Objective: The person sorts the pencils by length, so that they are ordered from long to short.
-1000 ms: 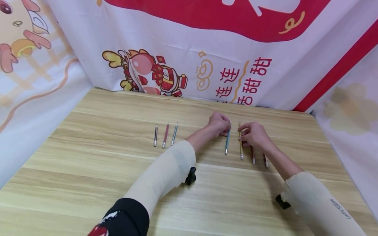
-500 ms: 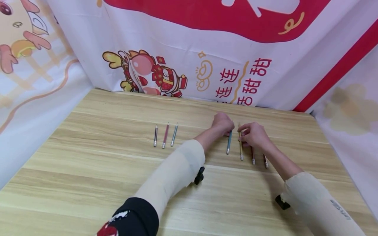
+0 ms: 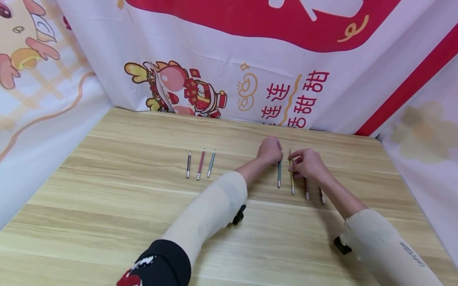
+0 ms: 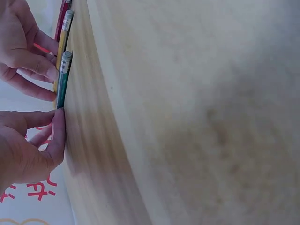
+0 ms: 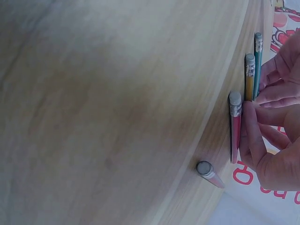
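My left hand (image 3: 270,151) pinches a teal pencil (image 3: 279,174) near its far end, thumb and finger meeting on it in the left wrist view. The pencil lies with its eraser toward me. Just to its right is a yellow pencil (image 3: 292,182), held between the fingers of my right hand (image 3: 308,163). Beyond that, a red pencil (image 5: 235,122) sits beside my right fingers, and another reddish pencil (image 5: 211,174) lies farther right. In the head view my right hand and wrist hide the far parts of these two.
Left of my hands lie three more pencils: a dark one (image 3: 188,165), a pink one (image 3: 200,165) and a light blue one (image 3: 211,163), erasers toward me. All rest on a wood-grain table (image 3: 118,206). A printed cloth (image 3: 229,51) hangs along the back edge.
My left hand has shifted right, bringing the teal pencil closer to the yellow one. That pencil now stands straighter, more in line with its neighbour. My right hand has stayed in place.
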`<state>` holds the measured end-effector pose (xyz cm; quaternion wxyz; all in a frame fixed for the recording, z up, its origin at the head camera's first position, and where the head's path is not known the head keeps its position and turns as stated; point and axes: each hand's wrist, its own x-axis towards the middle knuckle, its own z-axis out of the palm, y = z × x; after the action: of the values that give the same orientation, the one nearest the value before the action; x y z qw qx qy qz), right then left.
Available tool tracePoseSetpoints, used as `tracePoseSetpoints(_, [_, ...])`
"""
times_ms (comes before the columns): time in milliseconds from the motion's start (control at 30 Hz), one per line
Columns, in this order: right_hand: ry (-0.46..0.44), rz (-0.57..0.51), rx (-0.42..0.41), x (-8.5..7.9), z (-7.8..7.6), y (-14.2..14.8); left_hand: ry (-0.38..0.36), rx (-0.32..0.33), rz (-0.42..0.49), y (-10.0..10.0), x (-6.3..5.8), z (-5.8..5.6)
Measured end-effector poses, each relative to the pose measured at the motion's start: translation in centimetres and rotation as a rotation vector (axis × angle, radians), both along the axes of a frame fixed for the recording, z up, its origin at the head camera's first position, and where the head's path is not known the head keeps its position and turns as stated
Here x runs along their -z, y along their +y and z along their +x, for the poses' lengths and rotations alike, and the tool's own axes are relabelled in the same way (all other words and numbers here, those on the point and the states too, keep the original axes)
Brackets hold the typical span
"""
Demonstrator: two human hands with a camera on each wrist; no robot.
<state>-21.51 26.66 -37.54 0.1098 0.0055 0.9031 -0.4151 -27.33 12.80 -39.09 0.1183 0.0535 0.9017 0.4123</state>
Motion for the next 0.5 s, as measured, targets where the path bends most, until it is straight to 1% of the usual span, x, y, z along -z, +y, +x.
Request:
tracePoseSetpoints(67, [0.002,0.005,0.000,0.01,-0.01,0.01,0.000,0.005,0.038,-0.19,0.06,0.09])
tracePoseSetpoints(167, [0.003,0.008,-0.001,0.01,-0.01,-0.02,0.010,0.026,0.060,-0.48,0.08,0.24])
tracePoseSetpoints(267, [0.002,0.011,-0.001,0.05,-0.03,-0.02,0.015,0.045,0.060,-0.70,0.01,0.43])
tracePoseSetpoints(433, [0.003,0.025,-0.002,0.07,-0.05,0.00,0.002,0.070,0.078,-0.84,-0.02,0.71])
tracePoseSetpoints(500, [0.006,0.028,-0.003,0.09,-0.06,0.01,0.011,0.085,0.071,-0.89,0.04,0.83])
